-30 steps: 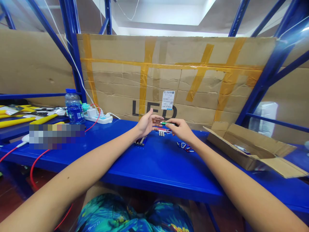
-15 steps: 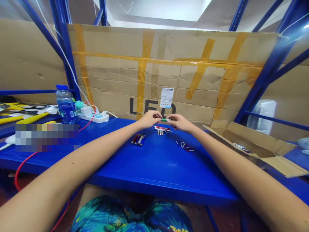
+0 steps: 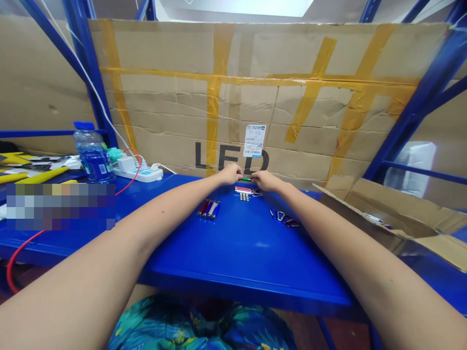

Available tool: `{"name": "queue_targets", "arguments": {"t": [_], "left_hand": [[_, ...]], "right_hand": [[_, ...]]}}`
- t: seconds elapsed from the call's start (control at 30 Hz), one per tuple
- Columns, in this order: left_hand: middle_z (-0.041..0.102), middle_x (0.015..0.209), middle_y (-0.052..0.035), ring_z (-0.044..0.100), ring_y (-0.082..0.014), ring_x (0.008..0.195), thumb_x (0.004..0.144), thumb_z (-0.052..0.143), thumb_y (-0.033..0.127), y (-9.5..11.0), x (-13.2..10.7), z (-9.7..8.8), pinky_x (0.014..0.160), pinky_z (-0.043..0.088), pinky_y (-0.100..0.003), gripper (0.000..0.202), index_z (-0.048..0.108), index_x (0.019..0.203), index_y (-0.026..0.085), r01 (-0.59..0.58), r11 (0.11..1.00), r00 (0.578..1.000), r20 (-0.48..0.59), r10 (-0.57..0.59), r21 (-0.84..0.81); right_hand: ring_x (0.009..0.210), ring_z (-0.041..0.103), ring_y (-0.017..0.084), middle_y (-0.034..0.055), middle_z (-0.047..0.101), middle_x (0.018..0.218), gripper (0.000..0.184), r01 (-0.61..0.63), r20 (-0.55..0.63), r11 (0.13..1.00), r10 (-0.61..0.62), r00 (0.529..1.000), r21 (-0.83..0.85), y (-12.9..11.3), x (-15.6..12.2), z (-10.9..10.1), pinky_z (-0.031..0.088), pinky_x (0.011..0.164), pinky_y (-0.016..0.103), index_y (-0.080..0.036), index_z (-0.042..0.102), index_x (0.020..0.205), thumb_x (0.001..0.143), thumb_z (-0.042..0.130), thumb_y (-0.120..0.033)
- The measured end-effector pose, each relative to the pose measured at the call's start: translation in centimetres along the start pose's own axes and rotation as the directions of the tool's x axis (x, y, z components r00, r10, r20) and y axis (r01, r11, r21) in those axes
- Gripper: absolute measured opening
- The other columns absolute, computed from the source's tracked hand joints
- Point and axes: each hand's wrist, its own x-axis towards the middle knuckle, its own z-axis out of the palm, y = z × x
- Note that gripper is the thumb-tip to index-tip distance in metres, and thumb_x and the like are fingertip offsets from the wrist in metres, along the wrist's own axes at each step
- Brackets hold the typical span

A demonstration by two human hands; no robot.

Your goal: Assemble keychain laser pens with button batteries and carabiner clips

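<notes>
Head view: your left hand [image 3: 230, 173] and right hand [image 3: 266, 181] each have a grip clamped on one end of the green mini flashlight [image 3: 247, 179], far-centre over the blue surface [image 3: 237, 253], just beyond the carabiners [image 3: 284, 218].

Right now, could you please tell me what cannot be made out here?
Head view:
green item, between left hand and right hand: tiny, mostly covered by fingers.
cardboard box contents: mostly hidden by its wall, cut by right edge.
label print: too small.
Left shelf patch: blurred.

Slim green tube [image 3: 247, 179], approx. horiz., gripped both ends (detail too small), mid-air
</notes>
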Motion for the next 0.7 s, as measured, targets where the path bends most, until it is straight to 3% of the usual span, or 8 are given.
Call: {"name": "queue_targets", "arguments": {"t": [0.3,0.47,0.7], "left_hand": [[0.068,0.075,-0.007,0.06,-0.0207,0.073,0.074,0.065,0.017,-0.91,-0.07,0.61,0.075,0.045,-0.033,0.006,0.069,0.071,0.015,0.078,0.994,0.987,0.137,-0.089,0.081],[0.069,0.074,-0.0065,0.06,-0.019,0.072,0.075,0.065,0.017,-0.41,-0.1,0.18,0.075,0.045,-0.031,0.007,0.07,0.074,0.013,0.109,0.985,0.963,0.229,-0.139,0.137],[0.072,0.088,-0.0079,0.062,-0.0185,0.081,0.082,0.06,0.02,-0.1,-0.5,-0.07,0.079,0.046,-0.028,0.017,0.072,0.088,0.012,0.096,0.986,0.956,0.262,-0.129,0.136]], "right_hand": [[0.066,0.058,0.018,0.0071,0.074,0.078,0.022,0.061,0.121,0.998,-0.058,0.991,-0.018,0.26,0.5,1.18,0.04,0.065,0.028,-0.018,0.076,0.079,0.081,0.054,-0.018],[0.075,0.06,0.018,0.007,0.074,0.086,0.026,0.018,0.197,0.997,-0.002,0.98,-0.078,-0.17,0.25,0.6,0.04,0.068,0.026,-0.016,0.075,0.088,0.088,0.05,-0.021],[0.077,0.06,0.018,0.0058,0.074,0.089,0.027,-0.021,0.19,0.998,0.031,0.981,-0.051,-0.19,-0.39,0.53,0.041,0.07,0.027,-0.017,0.074,0.093,0.09,0.048,-0.024]]}}
